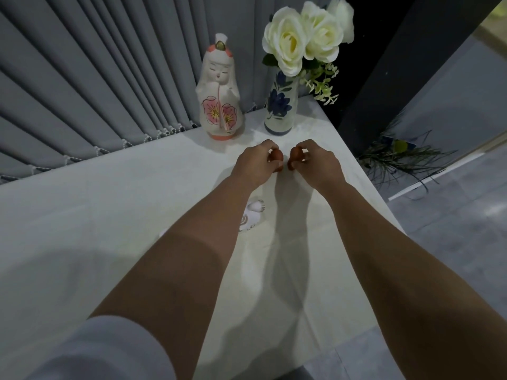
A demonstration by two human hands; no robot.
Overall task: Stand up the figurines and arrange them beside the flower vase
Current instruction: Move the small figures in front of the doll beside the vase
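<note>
A tall white doll figurine point(219, 91) with pink flowers stands upright left of the flower vase point(280, 106), which holds white roses point(304, 37). In front of the vase, my left hand point(253, 163) grips a small brown figurine point(277, 156) and my right hand point(315, 163) grips a second small brown figurine point(295, 156); both are mostly hidden by my fingers. A small white figurine point(253, 215) lies on the table, partly covered by my left forearm.
The white table point(109, 215) ends at a right edge close to my right hand. Grey vertical blinds point(82, 91) hang behind the table. A dark pillar and a green plant point(397, 157) sit beyond the right edge.
</note>
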